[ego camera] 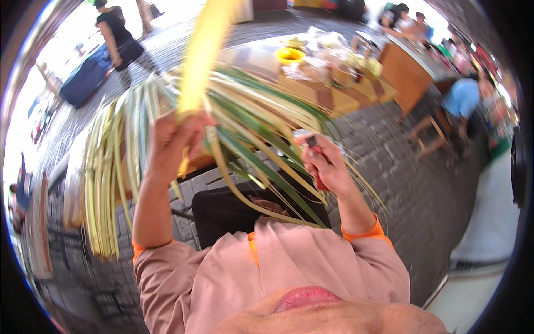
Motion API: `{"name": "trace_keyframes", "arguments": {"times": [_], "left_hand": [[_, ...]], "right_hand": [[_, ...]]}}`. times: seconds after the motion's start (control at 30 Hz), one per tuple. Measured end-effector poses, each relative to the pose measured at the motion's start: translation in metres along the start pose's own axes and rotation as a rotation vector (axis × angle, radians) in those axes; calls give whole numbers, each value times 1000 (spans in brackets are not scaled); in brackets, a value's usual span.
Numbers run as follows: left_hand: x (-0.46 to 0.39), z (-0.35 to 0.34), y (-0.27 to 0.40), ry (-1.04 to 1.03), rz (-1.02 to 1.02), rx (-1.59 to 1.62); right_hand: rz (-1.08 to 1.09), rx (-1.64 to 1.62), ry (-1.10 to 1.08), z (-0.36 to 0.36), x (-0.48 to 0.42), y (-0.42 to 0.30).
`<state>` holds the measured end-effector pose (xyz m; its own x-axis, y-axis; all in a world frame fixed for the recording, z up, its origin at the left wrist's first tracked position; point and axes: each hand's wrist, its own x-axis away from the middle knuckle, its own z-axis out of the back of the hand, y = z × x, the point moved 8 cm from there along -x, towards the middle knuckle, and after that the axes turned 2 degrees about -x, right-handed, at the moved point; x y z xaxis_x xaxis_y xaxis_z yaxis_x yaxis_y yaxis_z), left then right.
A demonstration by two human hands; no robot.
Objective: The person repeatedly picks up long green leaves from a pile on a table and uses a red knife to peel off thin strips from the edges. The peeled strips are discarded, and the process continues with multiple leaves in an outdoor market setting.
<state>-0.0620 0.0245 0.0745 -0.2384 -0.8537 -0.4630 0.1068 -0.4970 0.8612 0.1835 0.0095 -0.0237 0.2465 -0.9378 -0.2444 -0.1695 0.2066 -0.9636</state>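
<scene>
My left hand (pixel 177 135) is raised and closed around a broad yellow leaf strip (pixel 202 54), which stands up blurred towards the top of the view. Closed fingers of my right hand (pixel 327 165) hold a small red-handled tool (pixel 320 181) with a dark upper part; the grip hides its exact kind. Between and behind both hands spread long green and pale palm leaves (pixel 250 112), some bending down over my lap. A thick bundle of yellowish leaf strips (pixel 100 183) hangs over the table's side, left of my left forearm.
Across the table (pixel 354 106) lie crumpled clear plastic bags (pixel 321 62) and a yellow bowl (pixel 289 55). Right of it are a brown counter (pixel 402 75), a wooden stool (pixel 429 135) and a person in blue (pixel 463 98). A person in black (pixel 119 39) is on the paving at left.
</scene>
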Motion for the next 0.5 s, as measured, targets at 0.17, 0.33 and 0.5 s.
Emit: {"name": "trace_keyframes", "arguments": {"times": [0.17,0.33,0.5], "left_hand": [[21,-6,2,-179,14,-68],[34,-2,21,-251,-141,-381],[59,-12,37,-360,-302,-587]], "right_hand": [[-74,-1,-106,-22,-1,18],[-83,12,-150,-40,-4,30],[-145,16,-237,-56,-8,59]]}}
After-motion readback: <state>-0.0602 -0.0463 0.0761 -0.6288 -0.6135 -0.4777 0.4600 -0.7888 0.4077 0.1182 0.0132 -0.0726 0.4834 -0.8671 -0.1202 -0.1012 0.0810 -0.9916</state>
